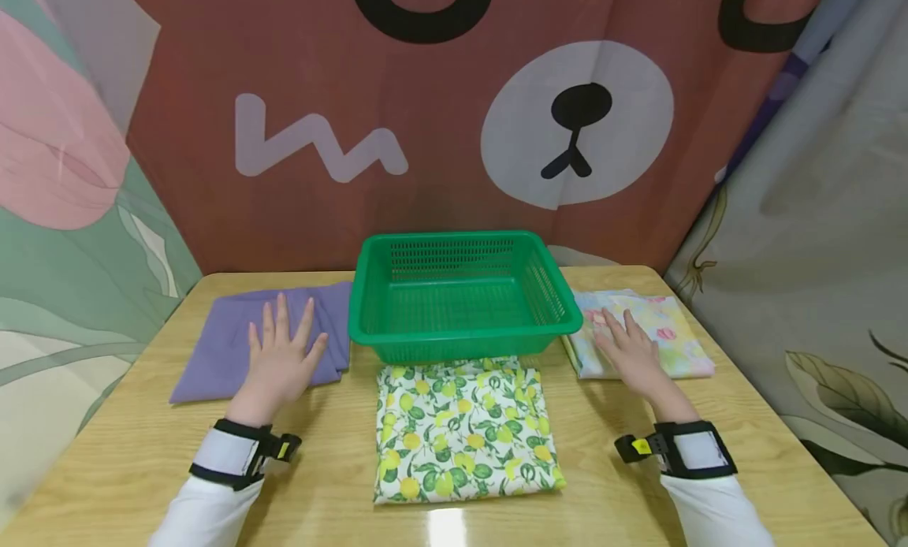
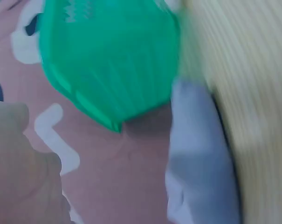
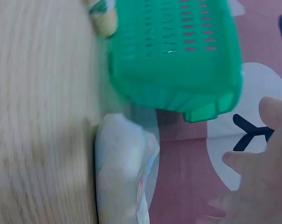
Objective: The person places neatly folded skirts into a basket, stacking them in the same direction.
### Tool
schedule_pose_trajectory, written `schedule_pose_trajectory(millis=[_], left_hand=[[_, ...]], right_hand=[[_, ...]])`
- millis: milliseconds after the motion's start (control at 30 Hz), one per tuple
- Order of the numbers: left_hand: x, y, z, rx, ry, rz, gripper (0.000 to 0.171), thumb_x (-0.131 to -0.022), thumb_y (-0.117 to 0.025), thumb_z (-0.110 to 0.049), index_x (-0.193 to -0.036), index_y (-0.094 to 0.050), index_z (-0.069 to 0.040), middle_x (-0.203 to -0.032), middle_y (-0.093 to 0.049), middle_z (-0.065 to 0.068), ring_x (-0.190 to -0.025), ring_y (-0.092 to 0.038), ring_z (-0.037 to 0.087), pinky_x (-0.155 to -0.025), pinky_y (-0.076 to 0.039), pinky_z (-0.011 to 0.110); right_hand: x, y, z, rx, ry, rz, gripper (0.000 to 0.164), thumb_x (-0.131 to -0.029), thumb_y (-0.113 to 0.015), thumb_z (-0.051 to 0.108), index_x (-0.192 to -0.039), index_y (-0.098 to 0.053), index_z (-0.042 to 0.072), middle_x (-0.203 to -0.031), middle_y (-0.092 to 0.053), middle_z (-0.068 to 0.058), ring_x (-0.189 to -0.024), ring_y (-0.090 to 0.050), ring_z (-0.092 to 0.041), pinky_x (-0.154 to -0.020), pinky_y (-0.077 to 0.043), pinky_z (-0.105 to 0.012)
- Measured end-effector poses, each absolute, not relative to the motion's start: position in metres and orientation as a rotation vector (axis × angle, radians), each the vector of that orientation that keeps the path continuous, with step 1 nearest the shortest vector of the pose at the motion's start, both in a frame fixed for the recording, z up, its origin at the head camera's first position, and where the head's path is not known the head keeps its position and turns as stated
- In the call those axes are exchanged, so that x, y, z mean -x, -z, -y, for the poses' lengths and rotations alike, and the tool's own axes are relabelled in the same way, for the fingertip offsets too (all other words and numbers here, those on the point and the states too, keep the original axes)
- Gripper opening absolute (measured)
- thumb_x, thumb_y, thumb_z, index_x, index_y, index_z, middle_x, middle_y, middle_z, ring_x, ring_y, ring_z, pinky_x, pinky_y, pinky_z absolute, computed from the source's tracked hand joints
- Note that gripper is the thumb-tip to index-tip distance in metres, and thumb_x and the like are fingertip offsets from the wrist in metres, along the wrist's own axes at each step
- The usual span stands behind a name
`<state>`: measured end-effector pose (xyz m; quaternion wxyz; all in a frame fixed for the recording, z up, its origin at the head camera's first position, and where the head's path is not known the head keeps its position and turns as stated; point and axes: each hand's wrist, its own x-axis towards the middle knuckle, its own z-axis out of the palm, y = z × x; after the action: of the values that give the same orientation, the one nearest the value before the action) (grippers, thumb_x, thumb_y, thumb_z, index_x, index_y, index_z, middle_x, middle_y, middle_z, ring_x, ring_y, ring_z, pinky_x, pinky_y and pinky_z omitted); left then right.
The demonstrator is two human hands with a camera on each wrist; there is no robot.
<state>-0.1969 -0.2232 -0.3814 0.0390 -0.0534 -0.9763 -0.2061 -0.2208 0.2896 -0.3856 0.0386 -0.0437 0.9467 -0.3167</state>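
My left hand, fingers spread, hovers over a folded purple cloth on the left of the table. On the other side my right hand reaches over a folded pastel cloth with pink flowers, its fingers apart and holding nothing. Between them stands a green plastic basket with slotted walls and nothing inside. A folded white cloth printed with lemons and leaves lies in front of the basket. Both wrist views show the fingers raised off the cloths, beside the purple one and the pastel one.
The wooden table carries all of these things. A brown curtain with a bear's face hangs behind its back edge. Pale patterned drapes hang along the right side, and a green and pink one on the left.
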Motion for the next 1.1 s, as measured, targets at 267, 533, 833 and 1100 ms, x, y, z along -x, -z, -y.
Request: schedule_pose_trajectory(millis=[267,533,833,1100], left_hand=[[0.189,0.384,0.21,0.212,1.048,2.934,0.067,-0.112,-0.047,-0.03,-0.155,-0.025,0.016,-0.149,-0.023,0.046,-0.138,-0.026,0.06,-0.107,-0.035,0.074],[0.188,0.399,0.205,0.35,1.513,2.946,0.047,-0.113,-0.045,-0.023,-0.138,-0.048,0.016,-0.126,-0.063,0.031,-0.119,-0.064,0.043,-0.099,-0.055,0.054],[0.186,0.414,0.198,0.379,2.087,2.909,0.06,-0.113,-0.042,-0.024,-0.144,-0.034,0.028,-0.131,-0.061,0.036,-0.12,-0.067,0.036,-0.103,-0.057,0.043],[0.178,0.428,0.188,0.261,2.391,2.774,0.062,-0.111,-0.048,-0.026,-0.143,-0.036,0.025,-0.125,-0.063,0.027,-0.104,-0.069,0.017,-0.098,-0.059,0.034]], right_hand=[[0.213,0.39,-0.299,0.07,1.767,-2.369,0.058,-0.116,-0.031,0.035,-0.152,-0.038,-0.01,-0.137,-0.063,-0.011,-0.121,-0.065,-0.013,-0.106,-0.054,-0.036],[0.213,0.415,-0.306,0.227,1.852,-1.948,0.042,-0.115,-0.03,0.029,-0.141,-0.05,0.002,-0.116,-0.069,0.007,-0.106,-0.07,-0.005,-0.095,-0.06,-0.029],[0.214,0.435,-0.303,0.318,1.933,-1.664,0.036,-0.116,-0.026,0.024,-0.126,-0.059,0.014,-0.118,-0.072,0.007,-0.111,-0.07,-0.007,-0.097,-0.059,-0.027],[0.209,0.446,-0.29,0.414,1.933,-1.334,0.054,-0.116,-0.023,0.021,-0.149,-0.038,-0.019,-0.133,-0.069,-0.003,-0.125,-0.067,-0.012,-0.109,-0.052,-0.03]])
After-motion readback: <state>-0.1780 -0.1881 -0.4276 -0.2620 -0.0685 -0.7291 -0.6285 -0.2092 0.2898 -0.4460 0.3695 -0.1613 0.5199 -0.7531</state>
